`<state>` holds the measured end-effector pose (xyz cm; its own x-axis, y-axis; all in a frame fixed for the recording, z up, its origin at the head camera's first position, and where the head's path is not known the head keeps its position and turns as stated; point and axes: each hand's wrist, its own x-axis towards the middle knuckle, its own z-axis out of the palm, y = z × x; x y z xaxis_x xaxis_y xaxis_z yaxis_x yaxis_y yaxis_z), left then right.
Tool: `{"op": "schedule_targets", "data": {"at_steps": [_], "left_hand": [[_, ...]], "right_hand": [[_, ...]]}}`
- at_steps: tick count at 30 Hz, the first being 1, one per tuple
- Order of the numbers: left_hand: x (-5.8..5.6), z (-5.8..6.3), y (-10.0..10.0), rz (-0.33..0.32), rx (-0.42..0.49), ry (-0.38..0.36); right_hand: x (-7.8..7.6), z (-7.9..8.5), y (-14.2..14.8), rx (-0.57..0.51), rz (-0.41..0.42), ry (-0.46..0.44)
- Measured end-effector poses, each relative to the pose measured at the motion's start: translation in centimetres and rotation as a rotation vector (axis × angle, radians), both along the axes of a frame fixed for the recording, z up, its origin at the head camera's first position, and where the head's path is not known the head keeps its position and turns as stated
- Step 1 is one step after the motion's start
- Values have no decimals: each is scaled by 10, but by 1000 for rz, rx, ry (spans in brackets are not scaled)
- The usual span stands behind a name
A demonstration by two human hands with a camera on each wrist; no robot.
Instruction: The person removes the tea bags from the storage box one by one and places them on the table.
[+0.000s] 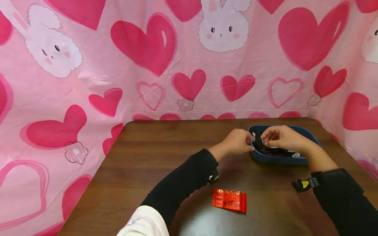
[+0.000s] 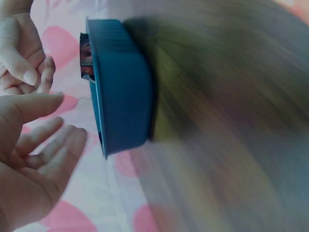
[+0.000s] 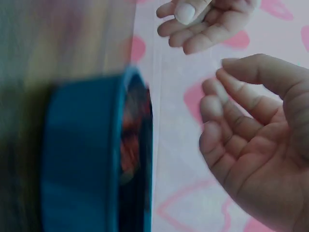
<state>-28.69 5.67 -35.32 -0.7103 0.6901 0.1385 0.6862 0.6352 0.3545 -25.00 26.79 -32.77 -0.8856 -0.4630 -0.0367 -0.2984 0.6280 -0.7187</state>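
Note:
A blue bin (image 1: 276, 160) at the back right of the table holds several dark wrapped packets. One black packet (image 1: 258, 141) lies at its left end, in the gap between the two hands in the head view. My left hand (image 1: 238, 141) is at the bin's left rim; in the left wrist view its fingers are extended, thumb apart, with nothing between them. Over the bin, my right hand (image 1: 283, 137) has loosely bent fingers, and the right wrist view shows its palm bare. A dark packet (image 2: 87, 57) pokes above the rim in the left wrist view.
A red shiny packet (image 1: 229, 200) lies flat on the brown wooden table (image 1: 153, 170), nearer the front. Pink cloth (image 1: 183, 59) with hearts and rabbits hangs behind the table and along its sides. Black sleeves cover both forearms, with a small wrist camera (image 1: 305, 184) on the right one.

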Motion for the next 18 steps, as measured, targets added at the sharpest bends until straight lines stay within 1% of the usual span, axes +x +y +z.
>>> {"op": "schedule_targets", "data": {"at_steps": [2, 4, 6, 8, 12, 16, 18], "left_hand": [[-3, -3, 16, -21, 31, 5], [-4, -6, 30, -41, 40, -8], [-3, -8, 40, -55, 24, -22], [-3, -11, 47, -64, 6, -41], [-5, -13, 53, -67, -33, -36], [-9, -19, 55, -38, -49, -8], [-10, -22, 55, -18, -35, 7]], "right_hand": [[-6, 1, 11, 66, -19, 10], [-10, -1, 20, 138, -19, 15], [-13, -6, 28, 196, -19, 4], [-14, -11, 35, 228, -9, 2], [-14, -20, 44, 245, -40, 0], [-13, -25, 47, 261, -95, 18], [-13, -25, 46, 268, -117, 42]]}}
